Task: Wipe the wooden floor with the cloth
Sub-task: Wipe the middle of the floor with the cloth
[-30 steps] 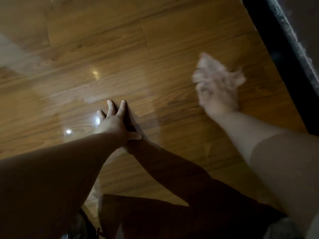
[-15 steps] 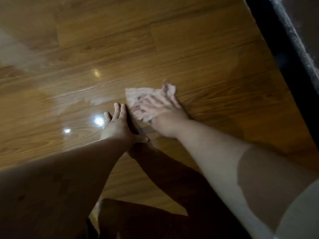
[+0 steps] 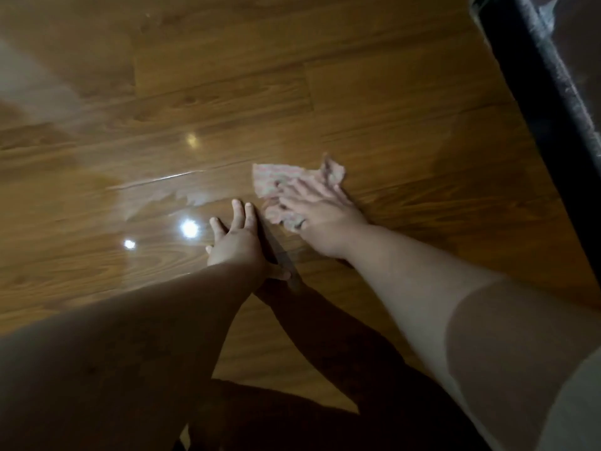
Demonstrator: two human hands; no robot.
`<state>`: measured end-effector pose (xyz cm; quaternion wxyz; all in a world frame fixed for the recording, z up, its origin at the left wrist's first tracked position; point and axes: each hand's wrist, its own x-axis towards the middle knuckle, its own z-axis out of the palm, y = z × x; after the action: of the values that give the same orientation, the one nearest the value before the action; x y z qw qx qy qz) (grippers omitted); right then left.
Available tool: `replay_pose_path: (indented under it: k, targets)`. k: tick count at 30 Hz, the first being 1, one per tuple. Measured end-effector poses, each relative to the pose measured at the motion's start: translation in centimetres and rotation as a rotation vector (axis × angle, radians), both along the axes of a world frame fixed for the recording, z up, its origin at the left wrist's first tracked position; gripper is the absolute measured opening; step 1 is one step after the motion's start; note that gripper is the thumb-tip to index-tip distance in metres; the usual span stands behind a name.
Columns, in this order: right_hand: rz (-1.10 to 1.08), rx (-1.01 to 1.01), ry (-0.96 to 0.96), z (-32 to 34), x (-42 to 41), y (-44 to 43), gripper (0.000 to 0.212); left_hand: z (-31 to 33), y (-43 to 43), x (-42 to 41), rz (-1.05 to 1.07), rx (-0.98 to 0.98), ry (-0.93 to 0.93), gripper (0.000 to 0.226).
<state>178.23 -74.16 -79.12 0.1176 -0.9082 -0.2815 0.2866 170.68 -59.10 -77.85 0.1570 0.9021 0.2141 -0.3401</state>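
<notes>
At the far left of the wooden floor (image 3: 390, 92) a pale, hazy streak (image 3: 35, 89) runs across the boards. Nearer the middle lies a glossy patch (image 3: 156, 196) with a bright line along a board seam. Three lamp reflections show on the boards: a dim one (image 3: 192, 139) farther away, and two bright spots (image 3: 129, 244) (image 3: 189, 228) just left of the left hand.

The left hand (image 3: 234, 245) lies palm down on the floor near the middle of the view. Its fingers are straight and close together, its thumb sticks out to the right, and it holds nothing. The left forearm reaches in from the lower left corner, and a dark shadow (image 3: 325, 336) of the arm falls on the boards to its right.

Just right of the left fingertips, close to them but not clearly touching, is the cloth (image 3: 273, 180). It is pale, pinkish and crumpled, and lies flat on the floor, well away from the floor's right edge. The right hand (image 3: 320, 216) rests on top of it, fingers spread and fairly straight, pressing it down rather than gripping it. Cloth shows beyond the fingertips and to the left of the palm. Blur hides how the thumb lies.

Along the floor's right edge, from the top towards the right side, runs a black band (image 3: 536, 102) with a greyish, dusty-looking rim (image 3: 559, 79).
</notes>
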Motion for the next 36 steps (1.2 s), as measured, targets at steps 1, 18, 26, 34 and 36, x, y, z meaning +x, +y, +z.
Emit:
replay_pose_path:
  k: [1, 18, 26, 34, 36]
  targets:
    - [-0.061, 0.000, -0.071, -0.2, 0.6, -1.3, 0.055, -0.1, 0.5, 0.0, 0.005, 0.005, 0.011, 0.150]
    - [-0.063, -0.002, 0.078, 0.9, -8.6, -9.5, 0.063, 1.2, -3.7, 1.6, -0.325, 0.131, 0.059, 0.125]
    - [-0.715, -0.176, -0.043, 0.0, -10.0, -25.2, 0.055, 1.6, -7.5, -1.1, -0.485, 0.063, 0.148, 0.110]
    - [-0.681, -0.040, 0.018, 0.6, -13.0, -20.3, 0.063, 2.2, -9.6, -4.0, -0.469, 0.068, -0.085, 0.114]
    - [-0.423, -0.021, 0.038, 1.0, -15.9, -18.3, 0.064, 1.5, -11.3, -4.8, -0.487, 0.021, -0.073, 0.117]
